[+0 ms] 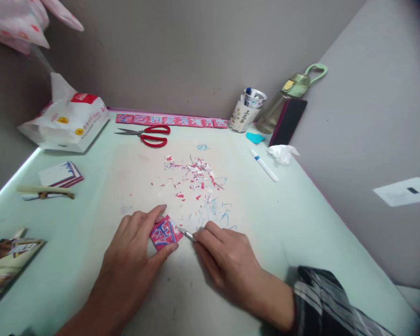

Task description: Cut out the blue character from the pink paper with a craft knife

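Note:
My left hand (pixel 135 252) grips a small pink square card (pixel 164 233) by its edges, thumb on the near side and fingers on the far side. A blue and white character is drawn on the card. In my right hand (pixel 227 256) is a slim metal craft knife (pixel 188 234), pinched like a pen. Its tip meets the card's right corner, where some white shows. Beyond both hands lies a scatter of pink and white paper scraps (pixel 199 173) on the pale, blue-smudged work surface (pixel 133 163).
Red-handled scissors (pixel 155 136) lie before a row of pink character cards (pixel 171 120). A tissue pack (pixel 73 121), stacked cards (pixel 61 175) and a folding knife (pixel 49 195) are left. A marker (pixel 264 166), pen cup (pixel 247 112), bottle (pixel 283 102) and phone (pixel 288 122) are right.

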`<state>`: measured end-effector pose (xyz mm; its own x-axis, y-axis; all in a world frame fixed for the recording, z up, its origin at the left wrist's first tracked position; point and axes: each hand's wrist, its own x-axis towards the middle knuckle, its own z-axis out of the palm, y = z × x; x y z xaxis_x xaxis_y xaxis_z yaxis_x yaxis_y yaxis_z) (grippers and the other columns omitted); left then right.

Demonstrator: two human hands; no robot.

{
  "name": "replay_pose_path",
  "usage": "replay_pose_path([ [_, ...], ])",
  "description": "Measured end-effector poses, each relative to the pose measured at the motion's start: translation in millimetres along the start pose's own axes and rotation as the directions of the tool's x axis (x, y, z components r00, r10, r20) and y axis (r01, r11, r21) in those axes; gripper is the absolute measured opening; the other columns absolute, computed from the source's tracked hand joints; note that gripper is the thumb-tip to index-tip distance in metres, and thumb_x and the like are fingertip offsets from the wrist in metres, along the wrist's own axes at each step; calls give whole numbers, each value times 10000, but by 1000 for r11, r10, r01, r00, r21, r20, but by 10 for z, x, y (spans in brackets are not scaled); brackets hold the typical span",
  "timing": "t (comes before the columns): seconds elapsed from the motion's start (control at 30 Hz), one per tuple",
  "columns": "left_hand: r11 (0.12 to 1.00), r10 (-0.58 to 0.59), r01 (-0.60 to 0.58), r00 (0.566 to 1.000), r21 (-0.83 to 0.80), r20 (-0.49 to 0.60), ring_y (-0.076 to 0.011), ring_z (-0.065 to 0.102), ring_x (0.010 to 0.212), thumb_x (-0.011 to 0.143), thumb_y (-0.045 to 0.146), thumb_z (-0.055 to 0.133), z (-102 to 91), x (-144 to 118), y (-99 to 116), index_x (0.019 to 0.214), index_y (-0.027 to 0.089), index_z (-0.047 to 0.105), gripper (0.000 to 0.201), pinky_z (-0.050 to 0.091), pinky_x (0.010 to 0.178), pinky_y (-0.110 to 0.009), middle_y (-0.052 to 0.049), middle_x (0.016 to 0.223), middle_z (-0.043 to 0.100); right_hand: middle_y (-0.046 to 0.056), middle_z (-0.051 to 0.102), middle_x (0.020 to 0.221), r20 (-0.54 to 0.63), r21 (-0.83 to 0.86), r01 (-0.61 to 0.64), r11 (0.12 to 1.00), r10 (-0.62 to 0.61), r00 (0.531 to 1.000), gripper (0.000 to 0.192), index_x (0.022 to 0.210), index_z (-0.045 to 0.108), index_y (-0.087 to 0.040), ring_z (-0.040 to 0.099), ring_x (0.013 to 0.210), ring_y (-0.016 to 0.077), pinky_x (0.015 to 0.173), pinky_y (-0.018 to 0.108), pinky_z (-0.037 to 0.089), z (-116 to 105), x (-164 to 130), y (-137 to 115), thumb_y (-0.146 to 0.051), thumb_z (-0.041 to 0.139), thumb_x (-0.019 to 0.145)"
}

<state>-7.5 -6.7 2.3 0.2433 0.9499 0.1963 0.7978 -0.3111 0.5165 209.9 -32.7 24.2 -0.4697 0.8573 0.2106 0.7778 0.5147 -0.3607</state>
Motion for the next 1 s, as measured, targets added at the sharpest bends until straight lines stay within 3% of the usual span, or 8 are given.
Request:
replay_pose_path([
  [0.27,1000,-3,2,1000,-16,-10,-299,593,1046,896,416,634,-11,28,9,1359,218,508,519,479,923,-471,-66,1138,664,27,586,820,40,56,41,998,-43,998,181,961,607,-173,477,624,156,565,313,324,-47,-42,27,-136,439,1016],
  [0.6,999,32,-32,999,29,-19,-291,603,1050,914,410,627,-7,15,15,1383,249,463,523,474,929,-456,-55,1138,655,23,581,821,62,-4,-2,1000,3,998,159,933,590,-178,462,605,156,544,332,275,-8,-17,-47,-136,454,1002],
  [1.0,1000,10,-9,999,12,-33,-284,617,1022,893,392,648,-15,15,27,1358,224,508,514,484,910,-443,-47,1105,668,20,562,811,46,-60,34,998,-31,998,131,915,547,-184,431,608,161,558,327,269,14,-27,-47,-85,469,949],
])
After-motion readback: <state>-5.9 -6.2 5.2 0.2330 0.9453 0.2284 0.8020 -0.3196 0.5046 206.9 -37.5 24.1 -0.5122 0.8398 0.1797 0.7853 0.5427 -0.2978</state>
